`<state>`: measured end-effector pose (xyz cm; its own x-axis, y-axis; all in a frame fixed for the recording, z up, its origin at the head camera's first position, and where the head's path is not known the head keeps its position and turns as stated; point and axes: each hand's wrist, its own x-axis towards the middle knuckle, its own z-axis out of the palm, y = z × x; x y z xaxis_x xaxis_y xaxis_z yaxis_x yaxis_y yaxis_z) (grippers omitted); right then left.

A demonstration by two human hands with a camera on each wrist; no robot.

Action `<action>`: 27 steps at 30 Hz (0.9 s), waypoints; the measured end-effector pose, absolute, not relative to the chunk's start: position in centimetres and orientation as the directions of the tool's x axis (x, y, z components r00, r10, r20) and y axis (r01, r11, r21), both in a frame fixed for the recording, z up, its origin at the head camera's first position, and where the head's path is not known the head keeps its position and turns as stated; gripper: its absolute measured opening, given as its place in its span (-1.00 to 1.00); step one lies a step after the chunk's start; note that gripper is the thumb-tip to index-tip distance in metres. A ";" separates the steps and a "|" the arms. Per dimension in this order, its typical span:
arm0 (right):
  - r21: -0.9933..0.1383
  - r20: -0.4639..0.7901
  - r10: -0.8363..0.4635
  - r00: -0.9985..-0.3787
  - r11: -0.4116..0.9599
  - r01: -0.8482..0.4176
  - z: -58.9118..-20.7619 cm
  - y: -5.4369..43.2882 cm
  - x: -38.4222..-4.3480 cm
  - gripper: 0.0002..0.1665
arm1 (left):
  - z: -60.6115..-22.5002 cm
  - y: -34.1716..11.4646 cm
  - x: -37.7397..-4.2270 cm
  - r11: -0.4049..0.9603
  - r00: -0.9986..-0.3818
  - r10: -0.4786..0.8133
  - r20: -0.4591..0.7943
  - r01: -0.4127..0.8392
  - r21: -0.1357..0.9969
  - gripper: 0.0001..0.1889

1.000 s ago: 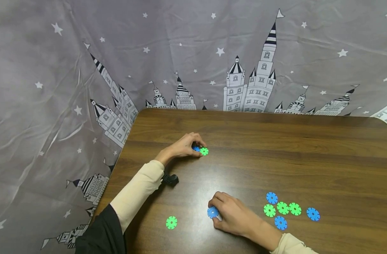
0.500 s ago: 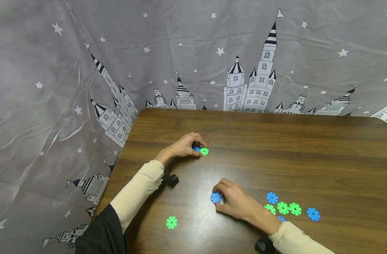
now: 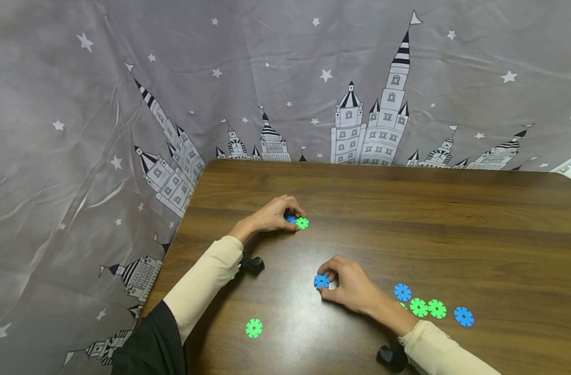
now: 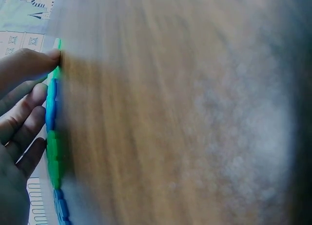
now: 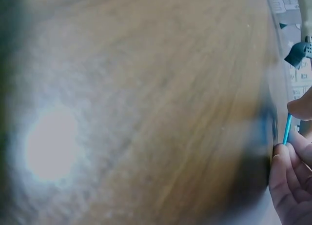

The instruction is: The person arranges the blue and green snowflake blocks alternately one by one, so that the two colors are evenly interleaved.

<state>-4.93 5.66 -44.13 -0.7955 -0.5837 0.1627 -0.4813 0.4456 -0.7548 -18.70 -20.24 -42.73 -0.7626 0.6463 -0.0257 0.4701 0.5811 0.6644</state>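
At the left of the head view, my left hand [image 3: 268,216] grips a row of notched plastic discs, of which a green disc [image 3: 302,223] and part of a blue disc [image 3: 290,219] show. The left wrist view has this row edge-on, with green [image 4: 55,159] and blue discs [image 4: 51,110] alternating beside the thumb and fingers. Nearer the front, my right hand [image 3: 353,289] pinches a single blue notched disc [image 3: 321,281] between thumb and fingers. That disc appears as a thin blue edge [image 5: 287,130] in the right wrist view.
A loose green disc [image 3: 254,328] lies at the front left of the wooden table [image 3: 430,224]. Right of the right hand are several more discs, green [image 3: 437,309] and blue [image 3: 464,316], some partly behind the right forearm. A grey castle-print curtain [image 3: 266,52] hangs behind.
The right hand has moved away from the front edge and slightly right, carrying the blue disc. Its forearm now covers a blue disc and most of a green one. The left hand stays put.
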 end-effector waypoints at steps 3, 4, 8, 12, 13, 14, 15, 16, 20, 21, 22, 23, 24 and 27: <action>-0.773 0.146 -0.565 -0.812 0.447 -0.450 -44.1 5.7 -5.3 -0.71 | -42.8 -20.2 -18.7 0.585 -0.765 0.644 -0.029 0.467 0.663 -0.66; -0.779 0.140 -0.562 -0.815 0.446 -0.441 -44.1 5.7 -5.4 -0.71 | -42.8 -20.2 -18.7 0.586 -0.765 0.643 -0.030 0.466 0.662 -0.66; -0.793 0.125 -0.552 -0.825 0.444 -0.417 -44.1 5.7 -5.9 -0.71 | -42.9 -20.2 -18.8 0.590 -0.768 0.640 -0.031 0.465 0.660 -0.65; -0.794 0.125 -0.544 -0.830 0.447 -0.412 -44.0 5.7 -6.4 -0.71 | -42.8 -20.2 -18.7 0.589 -0.766 0.641 -0.031 0.466 0.660 -0.65; -0.792 0.126 -0.542 -0.831 0.450 -0.413 -44.0 5.7 -6.5 -0.71 | -42.8 -20.2 -18.7 0.588 -0.766 0.643 -0.030 0.467 0.660 -0.65; -0.790 0.127 -0.539 -0.833 0.453 -0.413 -44.0 5.7 -6.7 -0.71 | -42.7 -20.2 -18.7 0.588 -0.765 0.643 -0.029 0.469 0.659 -0.65; -0.789 0.127 -0.537 -0.834 0.455 -0.413 -44.0 5.7 -6.8 -0.70 | -42.7 -20.2 -18.7 0.587 -0.765 0.644 -0.029 0.470 0.659 -0.64; -0.788 0.126 -0.537 -0.834 0.456 -0.413 -44.0 5.7 -7.0 -0.70 | -42.7 -20.2 -18.7 0.587 -0.765 0.643 -0.029 0.469 0.659 -0.64; -0.785 0.132 -0.536 -0.834 0.458 -0.418 -43.9 5.5 -7.7 -0.70 | -42.7 -20.2 -18.8 0.592 -0.767 0.641 -0.029 0.470 0.655 -0.64; -0.783 0.134 -0.536 -0.834 0.458 -0.421 -43.8 5.4 -7.9 -0.70 | -42.7 -20.2 -18.8 0.593 -0.768 0.640 -0.030 0.469 0.654 -0.64; -0.783 0.135 -0.536 -0.833 0.457 -0.421 -43.7 5.4 -8.1 -0.70 | -42.7 -20.2 -18.8 0.593 -0.767 0.641 -0.029 0.470 0.654 -0.64; -0.782 0.135 -0.536 -0.833 0.459 -0.422 -43.6 5.3 -8.4 -0.70 | -42.7 -20.2 -18.8 0.593 -0.767 0.641 -0.029 0.470 0.654 -0.64; -0.781 0.133 -0.536 -0.834 0.461 -0.422 -43.5 5.2 -8.6 -0.70 | -42.7 -20.2 -18.8 0.594 -0.767 0.641 -0.030 0.471 0.652 -0.64; -0.779 0.128 -0.535 -0.835 0.467 -0.419 -43.2 5.0 -9.2 -0.69 | -42.8 -20.2 -18.8 0.591 -0.764 0.644 -0.029 0.473 0.653 -0.64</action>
